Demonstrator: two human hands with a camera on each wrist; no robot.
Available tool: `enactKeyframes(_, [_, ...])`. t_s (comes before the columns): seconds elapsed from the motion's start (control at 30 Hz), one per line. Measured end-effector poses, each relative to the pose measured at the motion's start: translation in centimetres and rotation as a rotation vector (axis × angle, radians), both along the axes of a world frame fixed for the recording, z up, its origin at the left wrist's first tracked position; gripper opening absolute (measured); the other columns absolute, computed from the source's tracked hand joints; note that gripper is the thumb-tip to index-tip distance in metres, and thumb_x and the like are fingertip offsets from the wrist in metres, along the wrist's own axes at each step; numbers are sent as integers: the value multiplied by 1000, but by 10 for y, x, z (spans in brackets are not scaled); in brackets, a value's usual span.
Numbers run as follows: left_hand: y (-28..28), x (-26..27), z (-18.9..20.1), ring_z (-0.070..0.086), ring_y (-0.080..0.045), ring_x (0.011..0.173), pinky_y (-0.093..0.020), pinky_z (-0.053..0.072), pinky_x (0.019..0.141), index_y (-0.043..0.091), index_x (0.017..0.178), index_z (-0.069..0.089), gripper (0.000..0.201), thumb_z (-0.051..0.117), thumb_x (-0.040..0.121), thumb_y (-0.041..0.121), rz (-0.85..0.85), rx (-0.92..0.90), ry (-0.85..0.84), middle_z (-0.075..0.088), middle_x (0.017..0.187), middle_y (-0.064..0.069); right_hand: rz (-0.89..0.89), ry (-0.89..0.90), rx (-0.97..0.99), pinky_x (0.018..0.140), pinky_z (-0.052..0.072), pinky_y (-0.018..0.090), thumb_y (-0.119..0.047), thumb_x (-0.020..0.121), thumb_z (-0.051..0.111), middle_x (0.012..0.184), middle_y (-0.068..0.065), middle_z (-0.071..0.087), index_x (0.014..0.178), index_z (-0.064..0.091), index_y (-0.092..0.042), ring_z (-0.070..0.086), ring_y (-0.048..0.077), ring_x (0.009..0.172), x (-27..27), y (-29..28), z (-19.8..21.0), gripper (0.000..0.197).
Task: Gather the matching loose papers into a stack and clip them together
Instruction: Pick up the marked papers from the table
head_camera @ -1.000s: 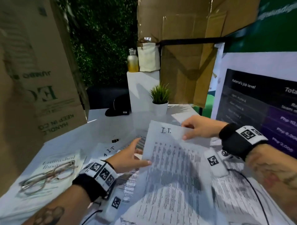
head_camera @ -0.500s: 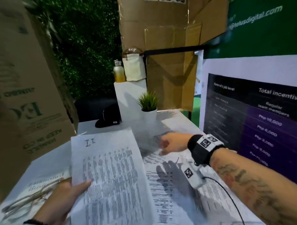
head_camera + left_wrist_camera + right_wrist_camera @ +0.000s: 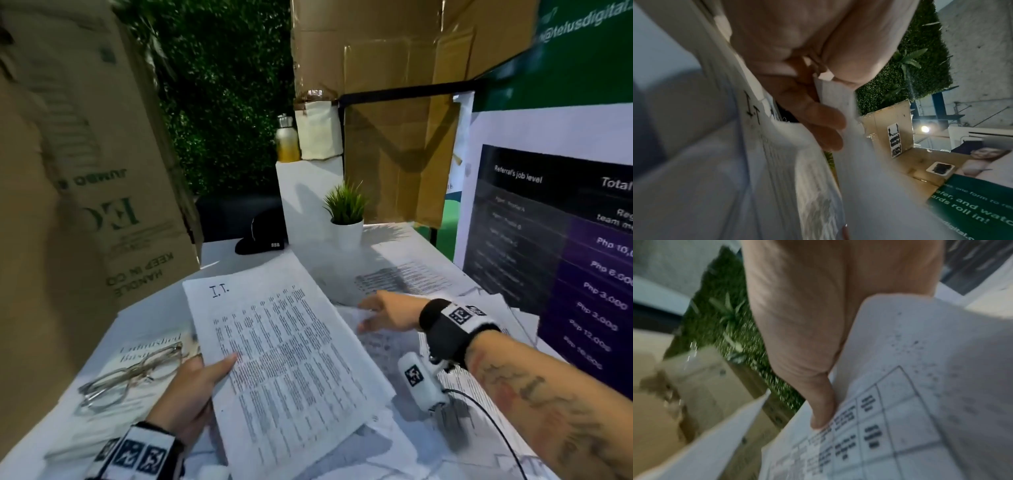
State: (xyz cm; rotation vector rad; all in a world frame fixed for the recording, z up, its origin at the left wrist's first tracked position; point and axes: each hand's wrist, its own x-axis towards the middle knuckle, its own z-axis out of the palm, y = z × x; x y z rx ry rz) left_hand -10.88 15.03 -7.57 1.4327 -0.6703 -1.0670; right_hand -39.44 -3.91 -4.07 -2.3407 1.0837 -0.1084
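Note:
A printed sheet marked "I.T." (image 3: pixel 281 359) is lifted off the table at the centre left. My left hand (image 3: pixel 219 370) grips its left edge, thumb on top and fingers underneath. In the left wrist view the left hand (image 3: pixel 818 113) holds that sheet (image 3: pixel 869 186) above another "I.T." page (image 3: pixel 754 107). My right hand (image 3: pixel 368 317) reaches over the loose papers (image 3: pixel 404 277) on the right. The right wrist view shows the right hand (image 3: pixel 822 410) with its thumb pinching a sheet with a printed grid (image 3: pixel 900 402). No clip is in view.
Glasses (image 3: pixel 133 377) lie on a book (image 3: pixel 102 421) at the left. A potted plant (image 3: pixel 346 219) and a black cap (image 3: pixel 262 236) stand at the back of the table. A cardboard box (image 3: pixel 68 171) rises on the left, a poster (image 3: pixel 565 257) on the right.
My right hand let go of the "I.T." sheet and went to the papers on the right, taking hold of one. My left hand carried the "I.T." sheet to the left.

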Motion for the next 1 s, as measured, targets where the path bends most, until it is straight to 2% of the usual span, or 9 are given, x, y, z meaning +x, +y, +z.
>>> enactKeyframes(0.07, [-1,-9,4,71,-42,102,-59,51,96,5,117,66,22,55,98,6,-3,-42,33,77,110,-17,-84,-331,131,101,49,39,-25,93,65,121,1,69,125,64,-16,64,19,110,-12,5,5,33])
enactKeyframes(0.17, [-7,-26,9,70,-35,101,-54,50,97,4,115,67,22,51,100,3,54,-117,61,78,105,-13,-226,-636,227,83,53,34,-21,97,60,102,5,74,104,68,-13,66,19,94,-22,26,8,13])
enactKeyframes(0.43, [-12,-60,10,70,-36,107,-56,49,101,5,121,67,27,60,96,7,91,-247,41,76,113,-15,-358,-832,479,56,55,28,-17,103,46,75,7,73,106,69,-12,67,14,61,-30,108,-8,24])
enactKeyframes(0.57, [2,-66,8,71,-37,99,-53,54,92,2,117,66,26,58,94,-4,61,-242,-89,75,107,-20,-419,-709,329,62,49,29,-38,100,49,92,4,72,103,67,-13,64,14,72,-52,109,-10,32])
enactKeyframes(0.7, [-2,-57,-3,72,-38,97,-61,54,91,15,110,65,32,61,90,-9,38,-182,-213,73,113,-22,-576,-219,-86,74,51,28,-45,85,68,119,1,59,116,58,-23,61,15,96,-110,86,-2,39])
enactKeyframes(0.8, [-4,-60,1,65,-29,115,-54,50,101,23,142,47,67,64,87,-9,0,-231,-284,60,140,-7,-734,29,-163,96,49,40,-40,77,78,140,13,45,139,43,-19,52,29,119,-148,83,3,75])
enactKeyframes(0.87, [-2,-66,8,58,-23,122,-42,51,101,24,156,28,84,64,88,-9,-24,-254,-253,47,144,5,-785,54,-85,78,50,31,-30,78,79,125,11,51,138,40,-13,55,24,103,-167,84,-1,73])
enactKeyframes(0.93, [-4,-71,15,68,-25,108,-34,58,86,12,142,48,59,65,89,-8,-38,-248,-256,62,134,-6,-755,54,-2,57,42,20,-26,77,81,105,3,59,117,49,-11,57,16,85,-177,85,-7,54])
enactKeyframes(1.0, [-7,-75,17,73,-28,97,-38,59,84,6,117,65,30,67,88,-4,-27,-226,-238,73,116,-18,-732,94,30,61,49,24,-24,76,82,101,5,66,105,62,-6,62,17,84,-181,80,-14,39])
